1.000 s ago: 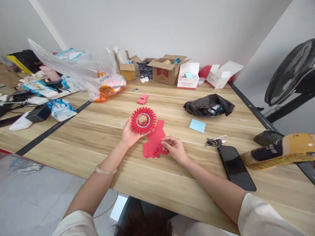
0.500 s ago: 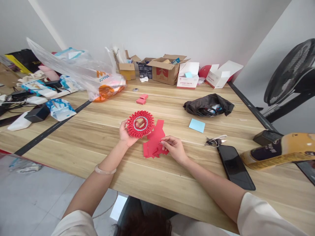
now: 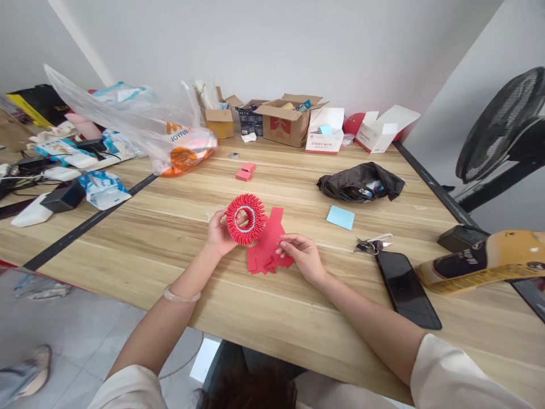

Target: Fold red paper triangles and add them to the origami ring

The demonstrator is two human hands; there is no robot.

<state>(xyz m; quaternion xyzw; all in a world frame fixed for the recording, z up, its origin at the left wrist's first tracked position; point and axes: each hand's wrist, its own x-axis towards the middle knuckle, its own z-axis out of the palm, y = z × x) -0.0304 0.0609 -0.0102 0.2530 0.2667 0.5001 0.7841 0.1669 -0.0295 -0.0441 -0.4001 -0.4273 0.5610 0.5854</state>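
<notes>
A ring of folded red paper pieces (image 3: pixel 256 225) with a pale blue inner band is tilted in my left hand (image 3: pixel 220 233), whose fingers wrap its left side and show through the hole. Red paper sheets (image 3: pixel 268 244) lie loosely overlapped on the table, beside and partly behind the ring. Over their right edge is my right hand (image 3: pixel 300 254), thumb and index finger pinched together; whatever is between them is too small to make out.
Two small red paper stacks (image 3: pixel 244 176) lie beyond the ring. To the right are a blue note pad (image 3: pixel 340 217), a black bag (image 3: pixel 361 183), keys (image 3: pixel 371 245), a phone (image 3: pixel 407 289) and a bottle (image 3: pixel 481 261). Boxes (image 3: pixel 283 128) line the wall. A person's foot (image 3: pixel 39 369) shows at lower left.
The ring has turned in my left hand to a steeper tilt, showing more of its inner wall. My right hand has barely shifted. A person's foot has appeared on the floor at lower left.
</notes>
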